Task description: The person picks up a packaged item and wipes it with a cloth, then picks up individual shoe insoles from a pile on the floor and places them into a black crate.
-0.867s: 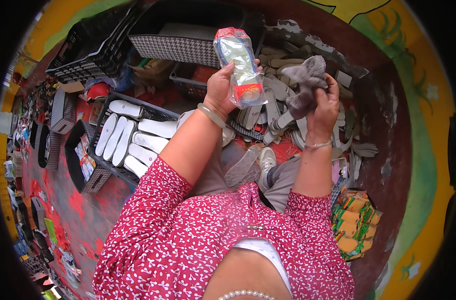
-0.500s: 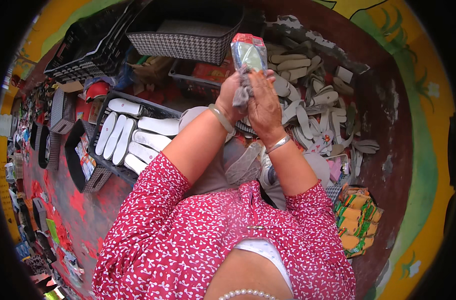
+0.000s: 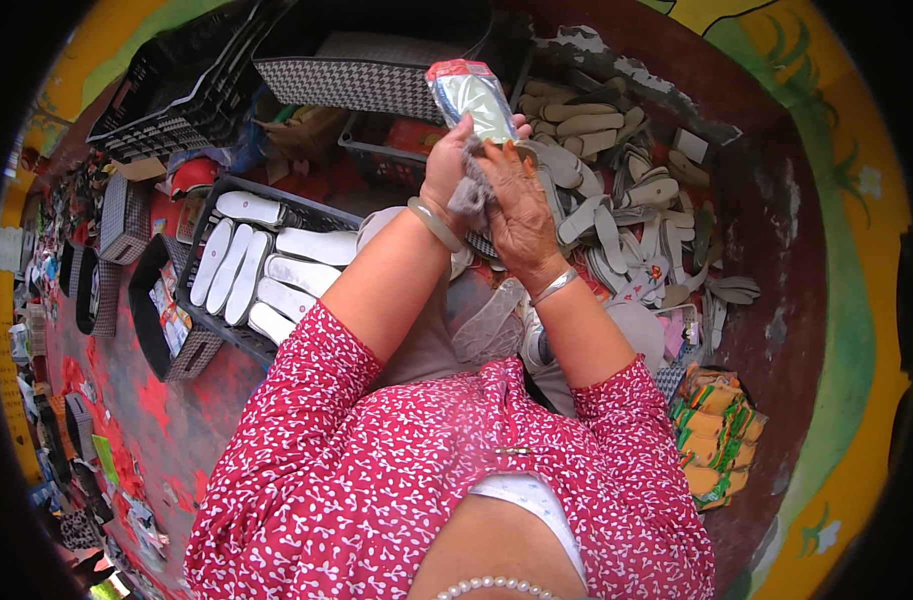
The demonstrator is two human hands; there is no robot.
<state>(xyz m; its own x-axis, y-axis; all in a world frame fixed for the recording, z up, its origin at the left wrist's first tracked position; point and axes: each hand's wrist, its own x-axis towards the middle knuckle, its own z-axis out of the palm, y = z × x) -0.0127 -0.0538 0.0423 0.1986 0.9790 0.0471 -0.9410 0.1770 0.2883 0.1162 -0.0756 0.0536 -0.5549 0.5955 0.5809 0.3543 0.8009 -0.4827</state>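
Observation:
A clear plastic packet (image 3: pixel 474 108) with a red top and a pale green, insole-shaped piece inside stands out beyond my two hands. My left hand (image 3: pixel 445 175) is closed around its lower part, thumb along the left side and fingertips showing past the right edge. My right hand (image 3: pixel 522 205) lies over the packet's lower end, its fingers pressed on a crumpled grey cloth (image 3: pixel 471 188) between the two palms. The cloth and hands hide the packet's bottom end.
A black crate (image 3: pixel 239 330) of white insoles stands to the left. Loose insoles (image 3: pixel 587 125) heap up at the right, with yellow-and-green packets (image 3: pixel 719 440) nearer me. A houndstooth basket (image 3: pixel 352 85) and black crates (image 3: pixel 167 110) stand ahead; smaller baskets (image 3: pixel 192 355) sit farther left.
Both hands, with the packet and cloth, have shifted a little left. The packet now tilts more to the left, and the cloth shows lower between the palms.

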